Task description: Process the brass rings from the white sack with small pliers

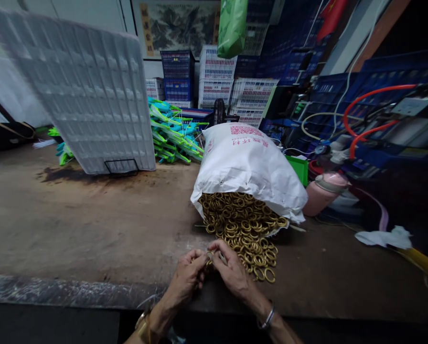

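Near the table's front edge, my left hand point(189, 274) and my right hand point(231, 271) meet, fingers curled inward. Both pinch what looks like one or more brass-coloured rings, mostly covered by the fingers. Just beyond my right hand, a heap of brass-coloured rings point(248, 239) spills onto the table. It comes from the open mouth of a white woven sack point(244, 157) with red printing, which lies on its side. A few rings point(269, 275) lie loose at the heap's near edge, close to my right wrist.
A ribbed translucent panel point(92, 95) stands in a black wire holder point(121, 166) on the wooden table point(92, 229). Green and blue plastic pieces point(174, 131) are piled behind it. Right of the sack stand a pink bottle point(323, 193) and a green tray point(297, 169). Stacked crates point(217, 71) fill the back.
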`<state>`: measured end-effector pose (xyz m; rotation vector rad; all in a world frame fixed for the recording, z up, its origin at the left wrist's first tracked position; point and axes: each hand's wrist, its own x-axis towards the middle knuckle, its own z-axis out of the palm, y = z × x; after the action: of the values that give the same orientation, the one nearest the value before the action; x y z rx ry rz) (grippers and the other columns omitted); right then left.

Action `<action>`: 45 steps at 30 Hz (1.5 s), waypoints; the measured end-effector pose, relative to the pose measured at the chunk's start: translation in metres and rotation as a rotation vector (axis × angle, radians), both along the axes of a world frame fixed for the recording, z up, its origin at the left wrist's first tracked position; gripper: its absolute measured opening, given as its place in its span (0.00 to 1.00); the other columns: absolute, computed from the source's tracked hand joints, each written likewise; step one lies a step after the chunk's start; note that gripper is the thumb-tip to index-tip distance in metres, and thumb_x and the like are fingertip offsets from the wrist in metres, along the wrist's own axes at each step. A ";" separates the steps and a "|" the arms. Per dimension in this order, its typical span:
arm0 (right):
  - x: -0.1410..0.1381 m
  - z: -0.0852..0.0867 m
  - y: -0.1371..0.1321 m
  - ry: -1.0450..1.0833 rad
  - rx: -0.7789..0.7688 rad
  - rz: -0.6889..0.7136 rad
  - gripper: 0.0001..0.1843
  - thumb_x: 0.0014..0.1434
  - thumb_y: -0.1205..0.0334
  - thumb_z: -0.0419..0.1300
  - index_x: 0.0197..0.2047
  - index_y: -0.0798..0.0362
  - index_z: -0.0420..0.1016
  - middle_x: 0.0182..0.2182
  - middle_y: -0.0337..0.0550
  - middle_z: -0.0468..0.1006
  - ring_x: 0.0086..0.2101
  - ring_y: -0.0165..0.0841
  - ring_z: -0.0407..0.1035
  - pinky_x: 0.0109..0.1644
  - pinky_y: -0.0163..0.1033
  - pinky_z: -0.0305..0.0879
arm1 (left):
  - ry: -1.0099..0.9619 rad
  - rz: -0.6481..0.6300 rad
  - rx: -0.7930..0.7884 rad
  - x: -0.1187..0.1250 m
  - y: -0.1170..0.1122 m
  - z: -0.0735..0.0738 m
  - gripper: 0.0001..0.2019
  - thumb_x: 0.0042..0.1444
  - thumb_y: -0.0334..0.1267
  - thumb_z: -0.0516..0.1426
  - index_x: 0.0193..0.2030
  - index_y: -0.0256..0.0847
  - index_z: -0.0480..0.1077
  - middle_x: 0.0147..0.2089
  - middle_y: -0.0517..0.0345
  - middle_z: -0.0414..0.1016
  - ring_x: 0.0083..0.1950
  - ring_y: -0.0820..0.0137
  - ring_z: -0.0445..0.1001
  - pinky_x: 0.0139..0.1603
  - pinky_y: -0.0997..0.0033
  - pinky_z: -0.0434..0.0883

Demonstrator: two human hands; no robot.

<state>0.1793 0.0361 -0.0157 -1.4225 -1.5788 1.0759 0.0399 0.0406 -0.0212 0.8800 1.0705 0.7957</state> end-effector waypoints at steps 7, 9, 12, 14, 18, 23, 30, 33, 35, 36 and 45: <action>-0.010 -0.012 0.001 0.254 -0.171 -0.135 0.15 0.55 0.48 0.50 0.33 0.52 0.63 0.16 0.30 0.62 0.17 0.24 0.53 0.22 0.30 0.51 | 0.154 0.174 0.243 0.000 0.000 0.002 0.12 0.47 0.45 0.56 0.23 0.38 0.64 0.16 0.69 0.58 0.15 0.81 0.53 0.15 0.81 0.54; -0.016 -0.010 -0.002 0.321 -0.244 -0.135 0.18 0.55 0.44 0.49 0.32 0.52 0.62 0.15 0.29 0.60 0.14 0.22 0.49 0.18 0.30 0.46 | 0.155 0.186 0.265 0.001 -0.001 0.003 0.11 0.47 0.44 0.56 0.24 0.38 0.65 0.16 0.69 0.59 0.16 0.80 0.54 0.17 0.81 0.54; -0.024 -0.008 -0.005 0.436 -0.351 -0.125 0.20 0.53 0.42 0.49 0.32 0.51 0.60 0.14 0.27 0.58 0.11 0.21 0.42 0.14 0.29 0.40 | 0.142 0.177 0.263 0.002 -0.003 0.001 0.11 0.47 0.44 0.56 0.24 0.38 0.66 0.16 0.68 0.60 0.16 0.80 0.54 0.18 0.80 0.55; -0.026 -0.009 -0.004 0.462 -0.374 -0.126 0.19 0.52 0.42 0.49 0.31 0.51 0.59 0.15 0.27 0.58 0.11 0.21 0.41 0.13 0.29 0.39 | 0.135 0.165 0.259 0.002 -0.003 -0.002 0.11 0.48 0.44 0.55 0.26 0.38 0.66 0.16 0.68 0.62 0.16 0.79 0.55 0.18 0.79 0.56; -0.018 -0.008 0.000 0.244 -0.199 -0.139 0.15 0.54 0.48 0.50 0.27 0.52 0.59 0.16 0.30 0.60 0.16 0.23 0.51 0.20 0.30 0.49 | 0.156 0.156 0.293 0.000 -0.002 -0.011 0.12 0.49 0.44 0.55 0.35 0.38 0.66 0.19 0.67 0.63 0.17 0.79 0.56 0.19 0.80 0.56; -0.007 -0.002 0.002 -0.175 0.089 0.001 0.12 0.56 0.57 0.49 0.25 0.52 0.62 0.19 0.32 0.60 0.23 0.26 0.54 0.27 0.31 0.50 | 0.224 0.082 0.398 -0.004 -0.002 -0.016 0.09 0.51 0.42 0.54 0.33 0.38 0.67 0.22 0.65 0.63 0.21 0.78 0.59 0.23 0.79 0.58; -0.003 0.002 0.003 -0.112 0.018 0.186 0.14 0.57 0.56 0.50 0.25 0.54 0.63 0.19 0.32 0.59 0.23 0.25 0.53 0.25 0.30 0.48 | 0.282 0.028 0.532 -0.013 -0.002 -0.013 0.10 0.53 0.39 0.52 0.40 0.38 0.68 0.27 0.61 0.68 0.28 0.74 0.64 0.32 0.75 0.63; -0.004 0.003 0.004 -0.059 -0.031 0.154 0.12 0.55 0.56 0.52 0.25 0.54 0.63 0.19 0.32 0.59 0.23 0.25 0.53 0.25 0.30 0.49 | 0.254 -0.003 0.548 -0.014 -0.003 -0.011 0.08 0.53 0.40 0.52 0.30 0.37 0.69 0.25 0.62 0.67 0.28 0.75 0.63 0.31 0.77 0.62; -0.007 0.003 0.004 0.008 -0.083 0.103 0.13 0.54 0.55 0.53 0.24 0.54 0.62 0.18 0.31 0.59 0.22 0.24 0.53 0.25 0.30 0.50 | 0.235 0.040 0.506 -0.014 -0.004 -0.010 0.09 0.53 0.40 0.53 0.27 0.38 0.66 0.22 0.64 0.64 0.25 0.76 0.62 0.28 0.78 0.61; -0.009 0.002 0.003 0.053 -0.108 0.078 0.14 0.54 0.53 0.53 0.24 0.53 0.61 0.17 0.31 0.59 0.21 0.24 0.53 0.25 0.30 0.50 | 0.218 0.062 0.479 -0.013 -0.005 -0.010 0.09 0.53 0.41 0.53 0.27 0.38 0.66 0.22 0.65 0.64 0.24 0.77 0.61 0.27 0.78 0.61; -0.024 -0.006 -0.005 0.554 -0.454 -0.045 0.19 0.49 0.43 0.53 0.28 0.50 0.55 0.17 0.26 0.60 0.11 0.19 0.42 0.13 0.27 0.40 | 0.131 0.185 0.198 -0.003 -0.012 -0.007 0.13 0.49 0.48 0.55 0.28 0.38 0.64 0.16 0.69 0.60 0.14 0.80 0.55 0.14 0.82 0.56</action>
<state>0.1557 0.0314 -0.0221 -1.2682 -0.9375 1.6993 0.0364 0.0291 -0.0286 1.0206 1.2156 1.0226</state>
